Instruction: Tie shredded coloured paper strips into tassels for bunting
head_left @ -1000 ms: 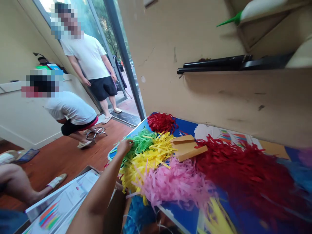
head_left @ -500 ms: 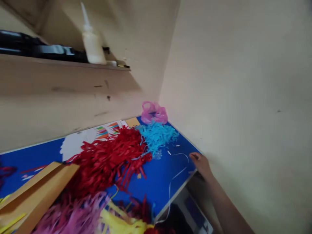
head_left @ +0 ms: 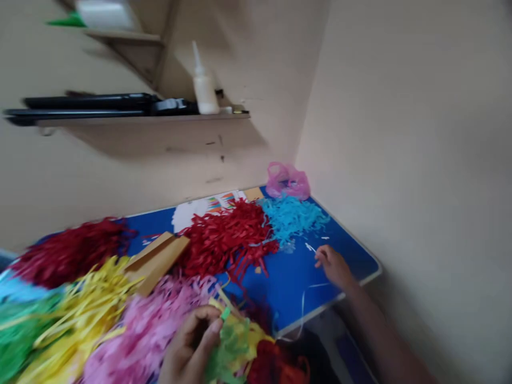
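Observation:
My left hand [head_left: 192, 346] is at the bottom middle, thumb and fingers pinched on a bright green paper strip [head_left: 225, 313]. Below it hang green tissue pieces [head_left: 228, 346], beside yellow and red-orange strips [head_left: 276, 362]. My right hand [head_left: 334, 266] reaches over the blue table [head_left: 288, 288], fingers curled together; what they hold, if anything, is too small to make out. Its fingertips are close to a small white piece [head_left: 310, 247]. A thin white string [head_left: 303, 304] runs from under the right wrist over the table's front edge.
Shredded paper piles cover the table: red [head_left: 224, 240], light blue [head_left: 294, 216], pink [head_left: 148, 325], yellow [head_left: 88, 304], green [head_left: 24, 325] and dark red [head_left: 76, 250]. A folded brown cardboard piece [head_left: 164, 261] lies among them. A pink bag [head_left: 288, 184] sits in the corner; a shelf [head_left: 132, 121] holds a bottle [head_left: 206, 93].
The view has swung left, bringing more paper piles into sight. My left hand has come into view with the green strip. My right hand has moved inward over the table, towards the small white piece.

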A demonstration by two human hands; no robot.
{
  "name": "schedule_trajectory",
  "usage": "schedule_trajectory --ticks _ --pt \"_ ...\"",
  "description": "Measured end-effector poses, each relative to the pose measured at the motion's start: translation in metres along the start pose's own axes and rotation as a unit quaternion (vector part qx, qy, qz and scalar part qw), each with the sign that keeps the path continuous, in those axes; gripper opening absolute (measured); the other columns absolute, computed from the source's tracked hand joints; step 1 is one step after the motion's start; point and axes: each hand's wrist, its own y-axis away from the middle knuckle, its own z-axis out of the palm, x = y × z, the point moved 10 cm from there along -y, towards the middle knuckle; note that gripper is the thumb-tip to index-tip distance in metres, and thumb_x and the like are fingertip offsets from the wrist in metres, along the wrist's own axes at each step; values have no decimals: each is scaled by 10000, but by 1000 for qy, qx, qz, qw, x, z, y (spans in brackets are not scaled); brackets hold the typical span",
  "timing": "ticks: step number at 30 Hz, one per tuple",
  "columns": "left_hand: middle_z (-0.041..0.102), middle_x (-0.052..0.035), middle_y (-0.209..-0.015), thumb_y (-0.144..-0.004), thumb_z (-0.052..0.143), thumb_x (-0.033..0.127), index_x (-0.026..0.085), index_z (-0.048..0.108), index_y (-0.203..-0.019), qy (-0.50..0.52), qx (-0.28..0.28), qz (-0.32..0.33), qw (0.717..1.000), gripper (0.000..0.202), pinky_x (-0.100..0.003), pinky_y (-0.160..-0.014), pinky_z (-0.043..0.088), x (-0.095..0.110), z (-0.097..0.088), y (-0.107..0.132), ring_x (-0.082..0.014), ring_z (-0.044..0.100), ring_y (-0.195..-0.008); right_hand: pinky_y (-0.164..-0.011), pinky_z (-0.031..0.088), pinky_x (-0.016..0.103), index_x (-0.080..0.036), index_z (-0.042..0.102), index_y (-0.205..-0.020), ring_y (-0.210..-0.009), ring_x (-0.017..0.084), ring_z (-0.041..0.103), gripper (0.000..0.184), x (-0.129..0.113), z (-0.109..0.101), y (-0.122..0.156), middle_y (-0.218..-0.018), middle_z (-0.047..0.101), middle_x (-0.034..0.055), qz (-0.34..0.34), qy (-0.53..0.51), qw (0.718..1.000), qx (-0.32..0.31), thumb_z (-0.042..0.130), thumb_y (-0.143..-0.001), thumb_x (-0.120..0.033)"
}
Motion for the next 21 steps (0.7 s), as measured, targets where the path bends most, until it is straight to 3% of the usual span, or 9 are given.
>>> schedule_trajectory --ticks 2,4,7,10,13,17,21 --pt "587 10 -635 -656 776 530 219 640 -773 56 20 -14 998 359 -216 -540 433 -2 2 14 -136 521 -578 -593 489 273 -194 527 -939 -607 158 634 255 -43 32 39 -744 647 23 -28 -86 994 -54 354 -960 -380" --pt "586 12 -616 -663 785 509 203 632 -765 97 23 -31 995 357 -207 -547 427 -10 7 27 -126 515 -575 -568 493 264 -195 507 -1081 -598 161 646 319 -91 74 85 -718 656 1 -24 -293 943 -157 480 -916 -467" --pt "603 9 -619 -669 796 472 191 640 -775 146 25 -43 988 338 -212 -573 441 -21 14 48 -127 536 -587 -509 461 220 -191 575 -994 -541 139 636 333 -149 124 145 -652 653 -18 8 -429 857 -286 649 -826 -469" --pt "620 2 -640 -679 796 443 187 649 -788 193 26 -47 980 314 -231 -607 464 -27 17 67 -148 583 -624 -447 410 188 -181 612 -857 -443 101 565 287 -174 143 173 -576 632 -36 9 -455 827 -330 733 -753 -419" --pt "619 4 -639 -706 781 416 175 642 -773 230 23 -37 972 286 -228 -599 459 -32 18 85 -140 585 -612 -445 411 188 -174 639 -810 -424 93 533 215 -176 145 186 -536 621 -36 -11 -445 830 -336 706 -765 -373" --pt "599 10 -644 -795 704 395 171 609 -780 236 30 -4 971 244 -222 -585 437 -40 18 109 -118 549 -588 -469 438 208 -174 660 -746 -446 114 549 168 -174 134 207 -526 608 -20 -80 -366 871 -319 617 -812 -323" --pt "624 -29 -780 -823 664 320 181 639 -788 76 94 168 978 146 -268 -711 459 -18 6 142 -165 588 -749 -529 471 240 -189 663 -738 -556 163 609 138 -177 103 224 -614 645 13 -196 -259 924 -202 575 -805 -271"
